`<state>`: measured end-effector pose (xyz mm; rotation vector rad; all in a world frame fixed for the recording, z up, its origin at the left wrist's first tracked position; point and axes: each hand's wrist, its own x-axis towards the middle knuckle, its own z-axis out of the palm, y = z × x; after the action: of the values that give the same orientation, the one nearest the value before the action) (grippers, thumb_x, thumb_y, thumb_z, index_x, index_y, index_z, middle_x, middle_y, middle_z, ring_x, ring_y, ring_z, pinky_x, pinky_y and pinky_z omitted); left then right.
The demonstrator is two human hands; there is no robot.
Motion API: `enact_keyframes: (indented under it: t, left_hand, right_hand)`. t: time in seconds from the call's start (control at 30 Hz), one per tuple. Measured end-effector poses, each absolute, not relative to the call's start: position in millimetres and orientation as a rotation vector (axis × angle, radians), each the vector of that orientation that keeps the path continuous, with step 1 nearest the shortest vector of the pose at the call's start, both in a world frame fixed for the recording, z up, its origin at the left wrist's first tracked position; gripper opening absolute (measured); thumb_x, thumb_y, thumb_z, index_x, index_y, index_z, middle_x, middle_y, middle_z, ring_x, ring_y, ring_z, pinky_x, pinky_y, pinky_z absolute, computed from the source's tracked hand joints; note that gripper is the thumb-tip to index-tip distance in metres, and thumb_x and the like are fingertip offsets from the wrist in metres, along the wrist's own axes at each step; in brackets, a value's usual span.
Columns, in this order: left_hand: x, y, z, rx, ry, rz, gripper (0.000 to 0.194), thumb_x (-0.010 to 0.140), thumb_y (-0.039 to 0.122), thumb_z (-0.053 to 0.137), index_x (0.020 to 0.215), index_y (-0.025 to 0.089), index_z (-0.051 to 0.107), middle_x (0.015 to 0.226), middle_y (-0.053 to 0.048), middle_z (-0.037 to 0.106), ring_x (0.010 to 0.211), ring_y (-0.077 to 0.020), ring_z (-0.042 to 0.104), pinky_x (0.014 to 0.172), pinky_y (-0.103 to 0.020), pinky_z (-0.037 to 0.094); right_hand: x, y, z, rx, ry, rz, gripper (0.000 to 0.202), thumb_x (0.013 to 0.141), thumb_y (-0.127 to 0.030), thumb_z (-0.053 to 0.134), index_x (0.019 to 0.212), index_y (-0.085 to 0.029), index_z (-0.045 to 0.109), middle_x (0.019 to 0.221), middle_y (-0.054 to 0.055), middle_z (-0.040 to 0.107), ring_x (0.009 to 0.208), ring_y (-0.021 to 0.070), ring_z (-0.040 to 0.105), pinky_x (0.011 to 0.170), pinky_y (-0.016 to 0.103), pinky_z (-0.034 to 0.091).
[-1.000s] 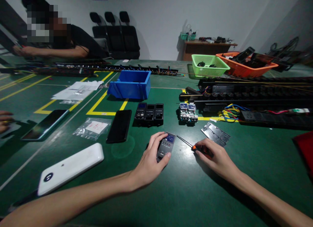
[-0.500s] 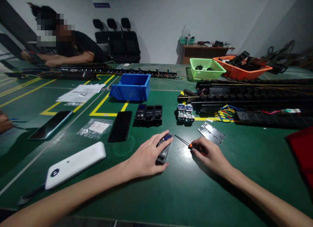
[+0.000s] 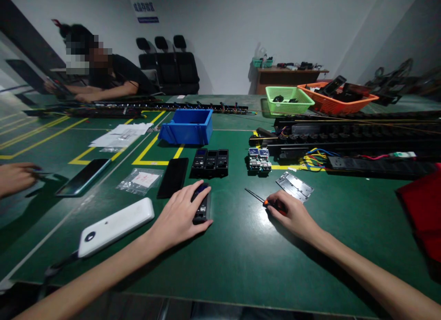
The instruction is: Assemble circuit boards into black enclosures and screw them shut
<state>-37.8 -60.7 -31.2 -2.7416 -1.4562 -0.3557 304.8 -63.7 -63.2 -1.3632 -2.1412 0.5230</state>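
My left hand (image 3: 177, 210) is closed over a small black module (image 3: 202, 205) with a little screen, gripping it by its edges on the green table. Its fingers cover part of the module. Just beyond it stands a row of three similar black modules (image 3: 210, 163). In my right hand (image 3: 292, 214) is a screwdriver (image 3: 265, 202) with an orange and dark handle, its thin shaft pointing left and away from me. Behind that hand lies a flat dark plate (image 3: 295, 186). Two bare circuit boards (image 3: 259, 161) stand side by side farther back.
A black phone (image 3: 172, 177), a plastic bag (image 3: 139, 180) and a white power bank (image 3: 116, 227) lie left of my left hand. A blue bin (image 3: 188, 127) stands behind the modules. Long black rails with wires (image 3: 314, 159) stretch along the right. Another person's hand (image 3: 17, 177) is at the left edge.
My left hand has slid the black module left, nearer the black phone and the row of modules. My right hand keeps the screwdriver in nearly the same place. The view has tilted slightly.
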Motion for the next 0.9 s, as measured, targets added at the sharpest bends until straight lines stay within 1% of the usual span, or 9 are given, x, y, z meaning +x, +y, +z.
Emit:
enact_keyframes:
  t: [0.23, 0.4, 0.43, 0.5, 0.57, 0.67, 0.77, 0.83, 0.9]
  left_hand:
    - [-51, -54, -35, -2.531, -1.593, -0.252, 0.075, 0.081, 0.057, 0.057, 0.143, 0.019, 0.036, 0.148, -0.018, 0.038, 0.13, -0.0377, 0.044, 0.101, -0.052, 0.044]
    - [-61, -43, -30, -2.563, -1.623, -0.295, 0.082, 0.078, 0.064, 0.056, 0.141, 0.017, 0.037, 0.149, -0.018, 0.036, 0.136, -0.0387, 0.037, 0.107, -0.053, 0.039]
    - [-63, -37, -27, -2.599, -1.638, -0.323, 0.081, 0.078, 0.066, 0.055, 0.14, 0.018, 0.038, 0.148, -0.017, 0.037, 0.137, -0.0374, 0.037, 0.108, -0.052, 0.038]
    - [-69, -19, -19, -2.64, -1.719, -0.399, 0.07, 0.085, 0.063, 0.047, 0.139, 0.02, 0.038, 0.146, -0.015, 0.041, 0.135, -0.0332, 0.04, 0.109, -0.05, 0.037]
    - [-75, 8, -13, -2.628, -1.811, -0.52, 0.064, 0.089, 0.059, 0.041, 0.139, 0.019, 0.038, 0.141, -0.014, 0.047, 0.129, -0.0312, 0.047, 0.107, -0.048, 0.038]
    - [-81, 54, -12, -2.619, -2.069, -0.634, 0.063, 0.088, 0.059, 0.042, 0.137, 0.018, 0.044, 0.125, -0.015, 0.06, 0.116, -0.0327, 0.058, 0.1, -0.047, 0.042]
    - [-81, 89, -18, -2.657, -2.13, -0.657, 0.061, 0.088, 0.057, 0.04, 0.13, 0.015, 0.052, 0.105, -0.011, 0.07, 0.098, -0.0274, 0.067, 0.087, -0.039, 0.049]
    - [-78, 102, -22, -2.679, -2.139, -0.668, 0.062, 0.086, 0.057, 0.043, 0.128, 0.014, 0.054, 0.096, -0.01, 0.071, 0.086, -0.025, 0.068, 0.079, -0.036, 0.051]
    - [-74, 105, -24, -2.692, -2.12, -0.683, 0.063, 0.083, 0.056, 0.049, 0.127, 0.012, 0.054, 0.099, -0.011, 0.071, 0.087, -0.0249, 0.068, 0.078, -0.034, 0.051]
  right_hand:
    - [305, -65, -64, -1.371, -2.145, 0.522, 0.012, 0.089, -0.022, 0.056, 0.1, -0.02, 0.06, 0.09, 0.005, 0.061, 0.079, 0.019, 0.058, 0.07, 0.031, 0.046]
    - [304, -65, -63, -1.374, -2.147, 0.529, 0.011, 0.089, -0.022, 0.055, 0.1, -0.02, 0.059, 0.089, 0.005, 0.06, 0.08, 0.0189, 0.057, 0.07, 0.031, 0.045]
    - [304, -65, -63, -1.373, -2.148, 0.528, 0.011, 0.089, -0.022, 0.056, 0.1, -0.02, 0.059, 0.09, 0.005, 0.06, 0.08, 0.019, 0.057, 0.071, 0.031, 0.045]
    - [305, -65, -64, -1.372, -2.148, 0.527, 0.011, 0.089, -0.022, 0.056, 0.1, -0.02, 0.059, 0.09, 0.005, 0.06, 0.081, 0.0191, 0.057, 0.071, 0.031, 0.045]
    - [305, -65, -64, -1.372, -2.147, 0.529, 0.011, 0.089, -0.022, 0.056, 0.1, -0.02, 0.059, 0.09, 0.005, 0.06, 0.08, 0.019, 0.057, 0.071, 0.031, 0.045]
    - [305, -65, -65, -1.371, -2.145, 0.53, 0.011, 0.09, -0.022, 0.055, 0.099, -0.02, 0.059, 0.09, 0.005, 0.06, 0.08, 0.0187, 0.058, 0.071, 0.031, 0.045]
    - [305, -64, -64, -1.366, -2.142, 0.526, 0.011, 0.089, -0.022, 0.055, 0.1, -0.02, 0.059, 0.09, 0.005, 0.06, 0.081, 0.0189, 0.058, 0.072, 0.031, 0.046]
    - [305, -64, -64, -1.365, -2.141, 0.528, 0.011, 0.089, -0.022, 0.055, 0.1, -0.02, 0.059, 0.09, 0.005, 0.06, 0.081, 0.019, 0.058, 0.072, 0.031, 0.046]
    - [305, -64, -64, -1.369, -2.14, 0.532, 0.012, 0.089, -0.022, 0.055, 0.1, -0.02, 0.059, 0.09, 0.005, 0.06, 0.081, 0.019, 0.058, 0.072, 0.032, 0.046]
